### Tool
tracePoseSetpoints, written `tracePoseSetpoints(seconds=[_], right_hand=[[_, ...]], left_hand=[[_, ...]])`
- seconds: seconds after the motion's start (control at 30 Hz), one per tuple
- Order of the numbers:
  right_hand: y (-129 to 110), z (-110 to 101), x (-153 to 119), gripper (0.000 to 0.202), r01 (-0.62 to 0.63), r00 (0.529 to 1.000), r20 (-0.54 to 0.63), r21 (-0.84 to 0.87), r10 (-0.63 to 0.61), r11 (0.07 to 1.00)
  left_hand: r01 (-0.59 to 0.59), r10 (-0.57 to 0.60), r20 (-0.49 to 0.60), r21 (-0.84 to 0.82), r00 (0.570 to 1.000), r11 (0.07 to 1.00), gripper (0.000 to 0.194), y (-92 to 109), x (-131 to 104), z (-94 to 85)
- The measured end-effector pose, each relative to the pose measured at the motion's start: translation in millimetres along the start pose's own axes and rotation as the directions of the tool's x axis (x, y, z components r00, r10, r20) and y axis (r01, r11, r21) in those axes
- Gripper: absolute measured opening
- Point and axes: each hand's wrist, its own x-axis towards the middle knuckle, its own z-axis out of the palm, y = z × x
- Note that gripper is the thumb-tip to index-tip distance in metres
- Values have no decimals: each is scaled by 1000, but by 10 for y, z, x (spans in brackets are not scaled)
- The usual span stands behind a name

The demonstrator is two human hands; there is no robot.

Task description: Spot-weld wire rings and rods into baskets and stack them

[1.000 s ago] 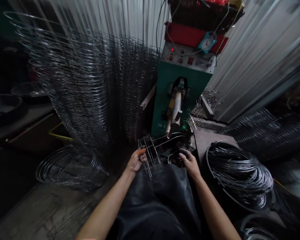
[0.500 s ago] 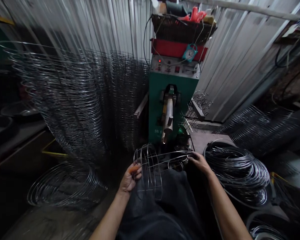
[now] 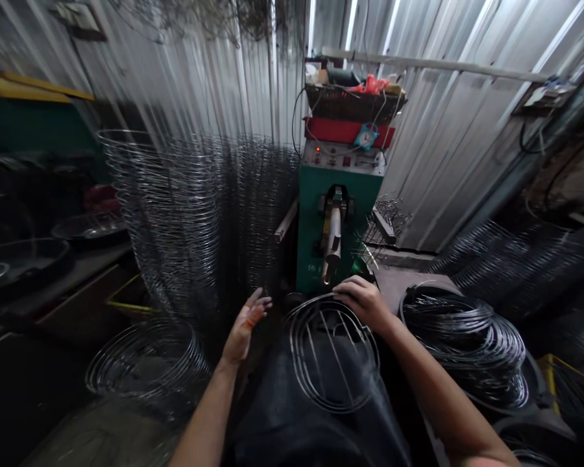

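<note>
My right hand (image 3: 363,299) is closed on the upper rim of a round wire frame (image 3: 335,353), which has several concentric rings and straight bars across it. The frame lies over the dark cloth on my lap. To its left, my left hand (image 3: 247,319) is raised with fingers apart and holds nothing; something orange shows on its fingers. Just beyond the frame, a green machine (image 3: 311,227) points a metal arm (image 3: 334,237) toward me.
Tall stacks of wire rings (image 3: 175,220) stand at the left, with a loose pile of rings (image 3: 143,363) below them. A thick bundle of shiny rings (image 3: 486,344) lies at the right. A basket (image 3: 355,102) and a small teal clock (image 3: 366,136) top the machine.
My left hand has let go of the wire frame. The frame now faces me across my lap, and my right hand has come inward to its top rim. The view has shifted left and up.
</note>
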Motion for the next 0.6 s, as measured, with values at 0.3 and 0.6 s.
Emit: tracePoseSetpoints(seconds=[0.3, 0.6], right_hand=[[-128, -319, 64, 19, -93, 991, -99, -54, 87, 994], [603, -123, 34, 19, -314, 937, -138, 58, 319, 948]], left_hand=[[-500, 312, 511, 285, 801, 818, 30, 739, 85, 1016], [1, -224, 379, 506, 898, 862, 27, 747, 738, 1203]])
